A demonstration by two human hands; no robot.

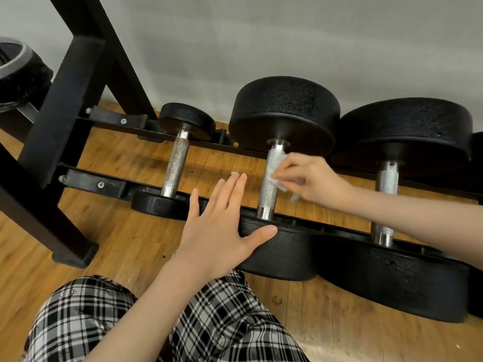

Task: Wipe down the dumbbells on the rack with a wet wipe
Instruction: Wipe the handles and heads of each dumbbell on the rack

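The wet wipe is pressed against the knurled handle of the middle dumbbell on the rack, pinched in the right hand, whose grip is curled closed around it. The left hand lies flat and open on that dumbbell's near head. To wipe well, I judge, wrap the wipe round the handle and work its full length, bracing the head against rolling.

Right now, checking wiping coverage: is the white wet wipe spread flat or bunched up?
Bunched: the white wet wipe sits crumpled under the right hand against the knurled steel handle.
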